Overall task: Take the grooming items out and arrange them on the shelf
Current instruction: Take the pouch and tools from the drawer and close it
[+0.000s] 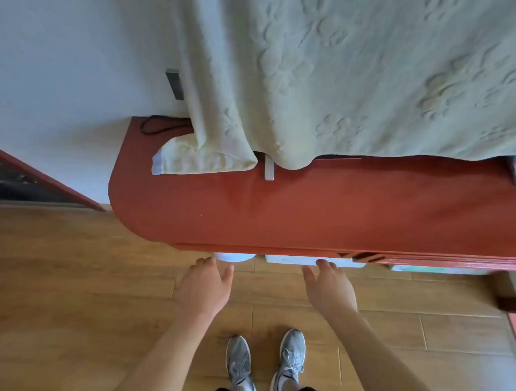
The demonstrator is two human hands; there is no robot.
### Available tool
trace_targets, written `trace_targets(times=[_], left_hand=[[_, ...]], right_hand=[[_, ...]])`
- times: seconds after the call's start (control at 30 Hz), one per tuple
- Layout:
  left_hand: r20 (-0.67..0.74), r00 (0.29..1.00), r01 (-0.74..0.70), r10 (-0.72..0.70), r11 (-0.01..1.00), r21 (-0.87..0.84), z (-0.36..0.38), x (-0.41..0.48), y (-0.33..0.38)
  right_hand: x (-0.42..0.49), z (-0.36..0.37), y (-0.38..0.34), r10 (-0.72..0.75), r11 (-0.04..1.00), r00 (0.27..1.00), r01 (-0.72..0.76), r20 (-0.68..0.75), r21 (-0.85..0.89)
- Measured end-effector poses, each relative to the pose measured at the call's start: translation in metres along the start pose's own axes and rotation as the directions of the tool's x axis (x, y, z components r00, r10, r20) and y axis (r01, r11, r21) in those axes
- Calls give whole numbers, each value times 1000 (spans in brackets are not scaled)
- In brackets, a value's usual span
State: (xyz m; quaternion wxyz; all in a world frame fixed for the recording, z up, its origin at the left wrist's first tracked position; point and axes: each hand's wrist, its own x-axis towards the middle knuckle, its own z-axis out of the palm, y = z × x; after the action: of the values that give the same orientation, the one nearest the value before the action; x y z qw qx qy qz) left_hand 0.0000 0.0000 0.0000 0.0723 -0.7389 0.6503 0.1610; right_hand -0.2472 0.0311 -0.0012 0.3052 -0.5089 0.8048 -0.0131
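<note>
Left hand (204, 284) and right hand (329, 285), spread and empty, reach toward twelve o'clock under the red-brown wooden shelf (309, 211); blind fumbling may topple the white round tub (234, 256).

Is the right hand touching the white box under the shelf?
Cannot tell. Head view: the right hand has fingertips overlapping the white box at its edge, but this steep angle hides any gap.

— Where does the pale embossed cloth (342, 81) lie?
— Draped over the back of the red-brown wooden shelf top (308, 214), its folded corner at the left, with a black cable (142, 126) behind that.
— And under the front edge?
— A white round tub (234, 256) on the left, a white flat box (292, 260) beside it on the right.
</note>
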Motion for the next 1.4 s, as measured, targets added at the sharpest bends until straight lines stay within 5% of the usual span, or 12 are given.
trace_targets(times=[0.47,0.57,0.77,0.9,1.4], left_hand=[[106,930,363,-353,833,-416,71,55,2],[135,920,372,-369,709,-599,80,57,3],[104,930,198,-352,243,-950,93,66,1],[143,928,190,-344,104,-976,102,70,-2],[181,903,149,-390,-112,-983,111,43,-1]], right_hand=[[54,54,8,153,967,982,-126,-109,222],[57,60,9,169,959,975,-129,-145,250],[61,71,8,251,903,960,-185,-126,389],[59,75,4,268,870,949,-166,-163,464],[41,102,8,397,705,903,-185,-165,685]])
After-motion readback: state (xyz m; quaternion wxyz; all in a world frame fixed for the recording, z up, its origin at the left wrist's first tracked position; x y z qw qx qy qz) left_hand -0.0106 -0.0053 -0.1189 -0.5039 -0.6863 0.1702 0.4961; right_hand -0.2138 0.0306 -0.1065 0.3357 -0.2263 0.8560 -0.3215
